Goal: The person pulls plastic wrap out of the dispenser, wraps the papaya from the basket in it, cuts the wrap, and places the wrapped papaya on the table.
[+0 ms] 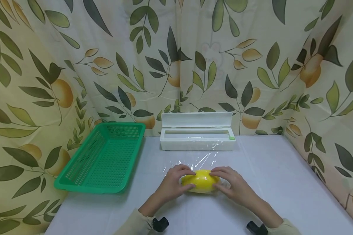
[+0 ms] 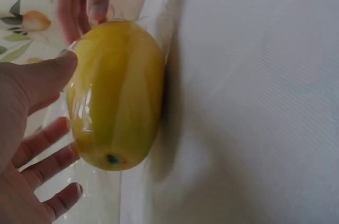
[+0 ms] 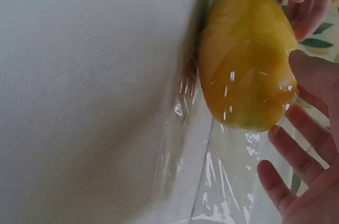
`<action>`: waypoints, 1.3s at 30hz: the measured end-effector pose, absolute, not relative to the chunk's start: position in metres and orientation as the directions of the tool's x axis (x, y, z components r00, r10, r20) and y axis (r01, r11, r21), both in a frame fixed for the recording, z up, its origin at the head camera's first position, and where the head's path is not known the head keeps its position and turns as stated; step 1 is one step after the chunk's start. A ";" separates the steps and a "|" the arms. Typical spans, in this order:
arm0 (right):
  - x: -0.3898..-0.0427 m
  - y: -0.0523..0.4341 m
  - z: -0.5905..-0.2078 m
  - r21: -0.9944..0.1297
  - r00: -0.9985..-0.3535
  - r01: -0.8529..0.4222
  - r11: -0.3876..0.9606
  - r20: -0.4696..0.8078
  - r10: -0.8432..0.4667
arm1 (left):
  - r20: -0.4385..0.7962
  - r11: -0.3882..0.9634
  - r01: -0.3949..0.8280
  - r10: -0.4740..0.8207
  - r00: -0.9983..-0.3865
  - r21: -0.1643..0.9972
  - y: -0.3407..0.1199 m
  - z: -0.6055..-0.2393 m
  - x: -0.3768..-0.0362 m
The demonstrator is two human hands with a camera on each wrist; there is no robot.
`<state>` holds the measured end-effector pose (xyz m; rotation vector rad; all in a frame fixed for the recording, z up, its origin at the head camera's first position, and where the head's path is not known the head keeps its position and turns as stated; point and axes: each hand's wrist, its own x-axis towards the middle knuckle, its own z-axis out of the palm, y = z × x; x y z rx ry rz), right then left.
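A yellow oval fruit (image 1: 201,180) lies on a sheet of clear cling film (image 1: 200,160) on the white table, and the film shines over its skin. My left hand (image 1: 176,179) cups its left end and my right hand (image 1: 227,182) cups its right end. In the left wrist view the fruit (image 2: 116,91) has my left hand (image 2: 32,144) beside it, thumb touching and fingers spread and nearly straight. In the right wrist view my right hand (image 3: 302,155) likewise has its thumb on the fruit (image 3: 249,60) and its fingers spread over the film (image 3: 212,181).
A white cling film dispenser box (image 1: 197,132) stands open just behind the fruit, with the film running from it. A green perforated plastic basket (image 1: 88,188) sits at the left of the table (image 1: 282,182). Leaf-patterned curtains close in three sides.
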<state>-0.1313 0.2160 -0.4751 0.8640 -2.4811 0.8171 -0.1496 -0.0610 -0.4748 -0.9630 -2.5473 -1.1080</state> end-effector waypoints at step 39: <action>-0.176 0.218 -0.461 -0.575 -0.877 -0.473 0.667 0.238 -0.417 | 0.320 0.605 0.578 0.487 -0.813 0.547 -0.066 -0.481 -0.195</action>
